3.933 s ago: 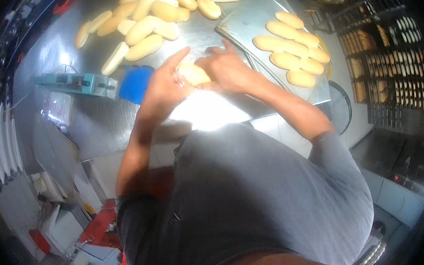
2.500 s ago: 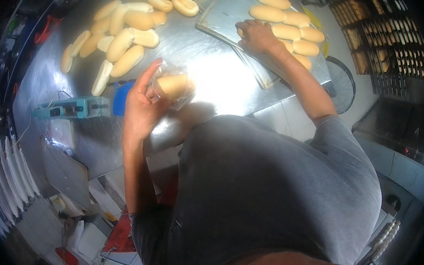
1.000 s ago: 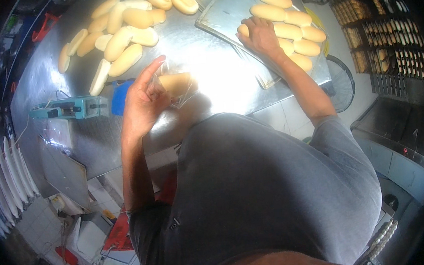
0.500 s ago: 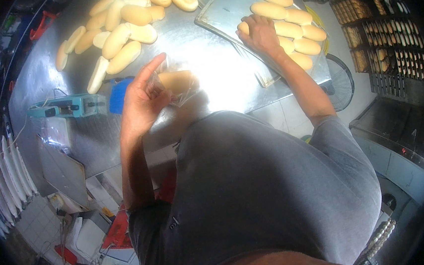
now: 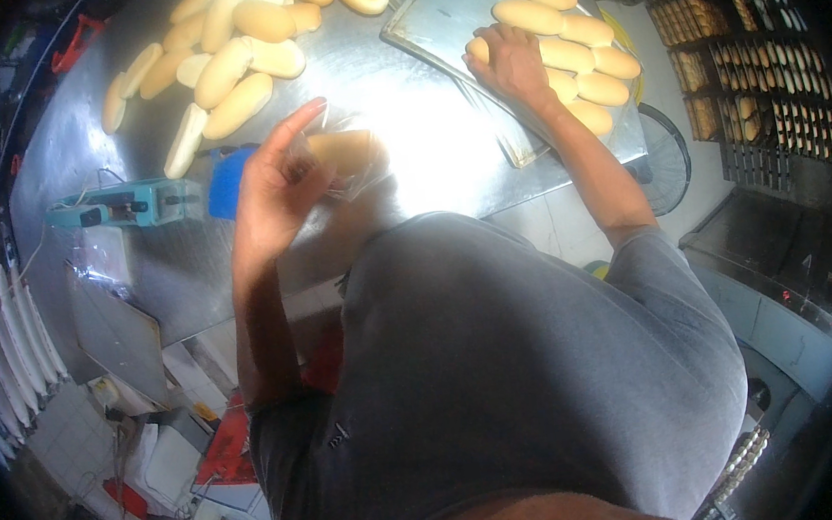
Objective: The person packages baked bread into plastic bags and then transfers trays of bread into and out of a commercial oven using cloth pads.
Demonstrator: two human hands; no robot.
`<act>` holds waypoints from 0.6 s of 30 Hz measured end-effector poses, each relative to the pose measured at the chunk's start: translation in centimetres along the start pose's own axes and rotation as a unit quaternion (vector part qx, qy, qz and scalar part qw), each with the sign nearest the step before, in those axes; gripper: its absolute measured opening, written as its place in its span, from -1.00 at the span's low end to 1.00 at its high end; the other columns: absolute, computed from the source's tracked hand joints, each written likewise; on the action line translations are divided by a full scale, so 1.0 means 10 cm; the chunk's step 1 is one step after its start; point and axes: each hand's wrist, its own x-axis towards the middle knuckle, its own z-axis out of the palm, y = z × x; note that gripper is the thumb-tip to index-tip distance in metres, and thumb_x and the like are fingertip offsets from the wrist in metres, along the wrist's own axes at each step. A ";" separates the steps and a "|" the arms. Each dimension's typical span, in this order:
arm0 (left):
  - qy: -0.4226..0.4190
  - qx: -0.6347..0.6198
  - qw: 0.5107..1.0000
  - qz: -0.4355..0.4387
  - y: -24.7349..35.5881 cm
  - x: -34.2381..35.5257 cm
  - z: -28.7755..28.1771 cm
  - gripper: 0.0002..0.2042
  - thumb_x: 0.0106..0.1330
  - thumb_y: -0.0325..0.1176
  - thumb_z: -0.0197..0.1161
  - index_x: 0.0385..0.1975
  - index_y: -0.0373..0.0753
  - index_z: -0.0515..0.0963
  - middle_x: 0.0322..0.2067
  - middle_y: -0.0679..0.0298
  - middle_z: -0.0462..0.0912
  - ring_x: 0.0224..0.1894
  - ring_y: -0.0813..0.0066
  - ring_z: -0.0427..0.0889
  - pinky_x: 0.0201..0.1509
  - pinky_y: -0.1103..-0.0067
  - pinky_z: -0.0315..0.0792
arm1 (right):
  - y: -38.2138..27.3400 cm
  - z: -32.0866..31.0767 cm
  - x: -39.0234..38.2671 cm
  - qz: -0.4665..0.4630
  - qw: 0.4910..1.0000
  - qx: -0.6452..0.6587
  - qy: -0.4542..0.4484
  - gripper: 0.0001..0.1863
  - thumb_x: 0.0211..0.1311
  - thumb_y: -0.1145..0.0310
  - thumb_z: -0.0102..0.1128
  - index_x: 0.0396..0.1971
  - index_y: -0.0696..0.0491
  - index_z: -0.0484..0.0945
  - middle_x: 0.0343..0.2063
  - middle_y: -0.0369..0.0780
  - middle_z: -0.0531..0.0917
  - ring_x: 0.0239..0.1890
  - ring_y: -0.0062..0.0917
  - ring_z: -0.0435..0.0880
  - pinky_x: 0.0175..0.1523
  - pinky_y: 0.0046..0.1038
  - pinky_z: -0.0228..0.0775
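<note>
My left hand (image 5: 272, 191) holds a clear plastic bag (image 5: 363, 180) over the metal table, index finger raised and thumb bent against the film. Inside the bag sits an oblong golden bread roll (image 5: 344, 152). On the right, my right hand (image 5: 518, 68) reaches over a metal tray (image 5: 438, 22), its fingers curled over a bread roll (image 5: 478, 51) whose near end shows at the fingertips. Several more rolls (image 5: 568, 55) lie in rows beside that hand. Strong glare washes out the table between my hands.
A loose heap of rolls (image 5: 240, 106) covers the table's far left. Nearer are a teal bag sealer (image 5: 128, 204) and a blue object (image 5: 228, 184). Racks of bread (image 5: 762, 66) stand at the right, with a round fan (image 5: 664, 162) beside the table's right edge.
My left hand and the bagged roll have shifted slightly, and the view has moved a little. The right hand keeps its place on the roll.
</note>
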 end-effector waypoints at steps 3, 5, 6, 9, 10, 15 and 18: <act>0.003 -0.014 1.000 -0.002 -0.03 0.01 -0.01 -0.43 0.19 -0.71 0.10 0.25 -0.20 0.32 -0.45 0.29 0.62 -0.39 0.62 0.59 -0.22 0.67 0.48 | 0.00 0.00 0.00 0.003 1.000 0.002 -0.003 -0.52 0.14 -0.01 0.17 -0.08 0.05 0.56 -0.10 -0.12 0.57 0.02 -0.20 0.47 0.17 -0.13 0.16; 0.004 -0.020 1.000 0.006 -0.06 0.02 -0.01 -0.44 0.20 -0.70 0.10 0.25 -0.20 0.32 -0.42 0.28 0.63 -0.39 0.62 0.59 -0.22 0.67 0.48 | 0.00 0.00 0.00 0.004 1.000 0.006 -0.004 -0.52 0.14 -0.01 0.16 -0.08 0.04 0.56 -0.10 -0.12 0.57 0.02 -0.20 0.47 0.19 -0.13 0.15; 0.004 -0.021 1.000 0.011 -0.08 0.02 -0.01 -0.45 0.20 -0.70 0.11 0.24 -0.20 0.33 -0.41 0.27 0.63 -0.39 0.62 0.59 -0.22 0.67 0.48 | 0.01 0.00 0.00 0.004 1.000 0.010 -0.003 -0.52 0.14 -0.01 0.16 -0.07 0.04 0.56 -0.10 -0.12 0.57 0.02 -0.20 0.47 0.19 -0.12 0.14; -0.003 -0.014 1.000 -0.003 -0.05 0.03 -0.03 -0.48 0.22 -0.65 0.16 0.22 -0.22 0.34 -0.30 0.24 0.62 -0.33 0.60 0.59 -0.20 0.66 0.49 | 0.00 0.00 0.01 0.005 1.000 0.009 -0.008 -0.51 0.13 -0.01 0.17 -0.07 0.04 0.56 -0.09 -0.12 0.57 0.03 -0.21 0.47 0.20 -0.12 0.14; -0.007 -0.010 1.000 -0.012 -0.04 0.03 -0.04 -0.49 0.23 -0.63 0.19 0.22 -0.22 0.35 -0.25 0.22 0.62 -0.30 0.59 0.59 -0.19 0.66 0.50 | 0.00 0.00 0.01 0.006 1.000 0.008 -0.011 -0.51 0.13 -0.01 0.17 -0.07 0.04 0.56 -0.09 -0.12 0.56 0.04 -0.21 0.47 0.20 -0.12 0.14; -0.015 -0.029 0.999 0.009 -0.11 0.06 -0.06 -0.50 0.24 -0.60 0.21 0.21 -0.22 0.35 -0.25 0.22 0.62 -0.30 0.59 0.59 -0.19 0.64 0.50 | -0.02 -0.01 0.02 0.013 1.000 0.001 -0.017 -0.51 0.13 -0.02 0.17 -0.07 0.04 0.56 -0.09 -0.13 0.57 0.04 -0.24 0.47 0.20 -0.12 0.15; -0.010 -0.031 0.999 0.023 -0.12 0.06 -0.03 -0.51 0.24 -0.59 0.22 0.20 -0.22 0.36 -0.25 0.22 0.61 -0.30 0.59 0.59 -0.19 0.64 0.49 | -0.02 -0.01 0.02 0.009 1.000 -0.001 -0.012 -0.51 0.13 -0.02 0.16 -0.08 0.04 0.56 -0.09 -0.14 0.57 0.04 -0.25 0.47 0.20 -0.13 0.16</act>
